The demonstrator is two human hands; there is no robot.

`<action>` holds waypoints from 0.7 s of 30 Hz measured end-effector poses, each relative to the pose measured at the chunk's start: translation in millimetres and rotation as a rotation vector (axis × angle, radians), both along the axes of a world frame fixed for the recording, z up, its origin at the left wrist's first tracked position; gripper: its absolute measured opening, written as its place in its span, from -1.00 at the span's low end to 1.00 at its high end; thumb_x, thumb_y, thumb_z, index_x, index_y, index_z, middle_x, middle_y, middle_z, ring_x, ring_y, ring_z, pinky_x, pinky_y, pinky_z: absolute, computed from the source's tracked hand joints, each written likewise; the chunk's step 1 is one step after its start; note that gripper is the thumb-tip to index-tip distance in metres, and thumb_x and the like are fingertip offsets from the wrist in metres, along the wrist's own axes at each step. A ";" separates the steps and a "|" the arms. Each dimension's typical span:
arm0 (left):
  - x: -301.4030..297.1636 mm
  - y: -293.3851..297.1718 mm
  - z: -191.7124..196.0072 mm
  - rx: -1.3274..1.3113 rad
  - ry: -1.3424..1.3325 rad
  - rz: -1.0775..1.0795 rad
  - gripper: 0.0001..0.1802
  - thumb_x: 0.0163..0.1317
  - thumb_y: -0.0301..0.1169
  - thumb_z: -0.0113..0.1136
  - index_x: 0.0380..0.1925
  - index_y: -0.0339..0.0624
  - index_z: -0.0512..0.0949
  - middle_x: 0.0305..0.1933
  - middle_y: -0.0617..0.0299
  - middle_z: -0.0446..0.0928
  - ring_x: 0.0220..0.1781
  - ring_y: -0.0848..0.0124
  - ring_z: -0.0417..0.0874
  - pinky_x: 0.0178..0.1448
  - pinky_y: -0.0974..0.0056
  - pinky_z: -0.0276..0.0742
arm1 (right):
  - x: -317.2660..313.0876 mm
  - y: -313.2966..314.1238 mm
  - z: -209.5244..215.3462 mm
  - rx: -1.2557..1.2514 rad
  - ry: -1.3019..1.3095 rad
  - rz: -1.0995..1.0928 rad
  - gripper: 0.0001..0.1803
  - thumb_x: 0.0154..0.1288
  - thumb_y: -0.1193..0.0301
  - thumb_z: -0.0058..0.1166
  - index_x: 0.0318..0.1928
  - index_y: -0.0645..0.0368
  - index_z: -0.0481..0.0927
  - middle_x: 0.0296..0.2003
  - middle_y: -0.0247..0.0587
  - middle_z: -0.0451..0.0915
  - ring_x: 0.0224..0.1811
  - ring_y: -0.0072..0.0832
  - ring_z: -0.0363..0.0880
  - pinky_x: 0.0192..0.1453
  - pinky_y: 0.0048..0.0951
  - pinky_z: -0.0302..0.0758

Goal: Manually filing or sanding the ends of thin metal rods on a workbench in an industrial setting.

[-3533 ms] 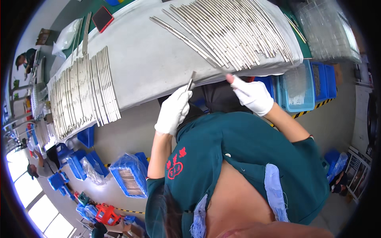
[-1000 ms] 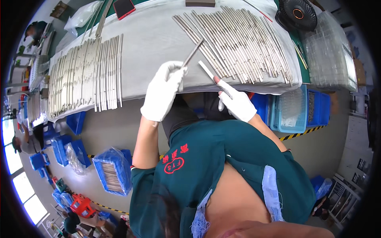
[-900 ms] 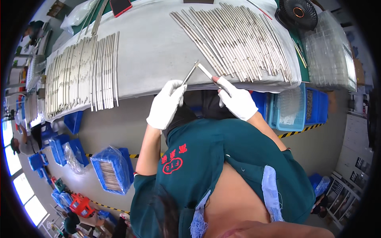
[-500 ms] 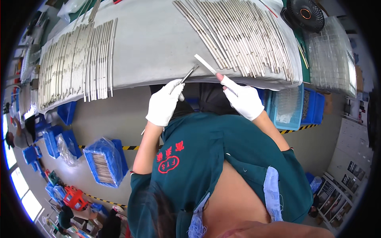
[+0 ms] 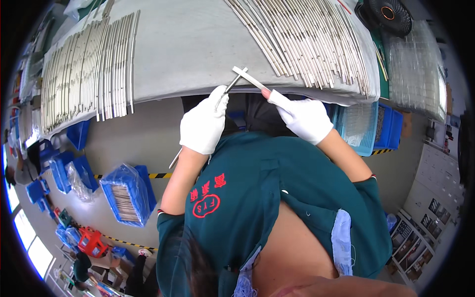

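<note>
White gloves cover both hands. My left hand (image 5: 202, 123) is closed around a slim metal rod (image 5: 230, 87), whose tip points up and right over the table's front edge; its tail end shows past my wrist. My right hand (image 5: 304, 118), with one bare fingertip, pinches a flat whitish strip (image 5: 251, 79). That strip slants up and left, its far end crossing the rod's tip. Two groups of similar slender metal rods lie side by side on the grey cloth: one group (image 5: 89, 69) at left, another (image 5: 307, 44) at right.
A cloth-covered table (image 5: 183, 44) spans the front. A black fan (image 5: 388, 15) and stacked clear plastic trays (image 5: 418, 69) stand at right. Blue bins (image 5: 388, 126) sit below. Behind on the floor is a plastic-lined blue crate (image 5: 126, 195) near striped tape.
The strip in my right hand has moved left and now crosses the rod's tip; before, the two were apart. My left hand has turned slightly, showing more of the rod's tail.
</note>
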State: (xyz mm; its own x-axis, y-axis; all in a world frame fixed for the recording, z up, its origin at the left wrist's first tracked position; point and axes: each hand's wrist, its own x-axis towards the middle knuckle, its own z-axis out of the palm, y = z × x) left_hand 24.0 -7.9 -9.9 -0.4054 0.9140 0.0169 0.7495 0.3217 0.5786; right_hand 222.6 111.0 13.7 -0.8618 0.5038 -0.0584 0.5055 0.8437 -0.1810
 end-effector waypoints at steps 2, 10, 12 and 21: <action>0.1 1.4 -1.3 0.051 0.020 -0.014 -0.75 0.29 -0.25 -0.02 -0.09 0.02 0.51 -0.42 0.19 0.57 -0.41 0.19 0.59 -0.34 0.20 0.50 | 3.0 3.6 -1.0 0.029 0.037 0.020 -0.44 0.27 0.37 -0.12 0.27 -0.43 0.28 -0.79 -0.28 0.37 -0.84 -0.37 0.34 -0.74 -0.38 0.30; 1.8 -1.4 -4.7 0.086 0.069 -0.004 -0.76 0.28 -0.27 -0.01 -0.08 0.04 0.50 -0.46 0.22 0.54 -0.46 0.21 0.58 -0.40 0.20 0.49 | -4.4 0.9 -1.9 0.015 0.068 -0.013 -0.48 0.25 0.40 -0.09 0.22 -0.36 0.35 -0.82 -0.33 0.34 -0.85 -0.40 0.32 -0.75 -0.41 0.28; 2.9 -2.2 -6.1 0.064 0.062 -0.015 -0.75 0.27 -0.28 0.00 -0.07 0.04 0.50 -0.45 0.22 0.55 -0.45 0.22 0.58 -0.39 0.20 0.49 | 2.1 0.4 -2.5 0.023 0.169 0.013 -0.50 0.26 0.39 -0.09 0.21 -0.37 0.38 -0.83 -0.34 0.33 -0.85 -0.41 0.32 -0.76 -0.42 0.28; 1.5 -0.4 -5.8 0.066 0.092 -0.028 -0.75 0.28 -0.26 0.00 -0.08 0.04 0.51 -0.45 0.23 0.55 -0.45 0.22 0.59 -0.38 0.21 0.49 | 4.8 -3.2 -5.6 -0.014 0.169 -0.008 -0.49 0.28 0.37 -0.10 0.25 -0.32 0.34 -0.79 -0.28 0.37 -0.84 -0.35 0.34 -0.74 -0.36 0.30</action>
State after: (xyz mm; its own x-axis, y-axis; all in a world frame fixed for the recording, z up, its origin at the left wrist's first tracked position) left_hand 25.5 -8.4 -15.7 -0.3736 0.9206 0.1138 0.8086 0.2631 0.5263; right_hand 227.4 107.9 8.1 -0.8558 0.5110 0.0803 0.4736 0.8365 -0.2758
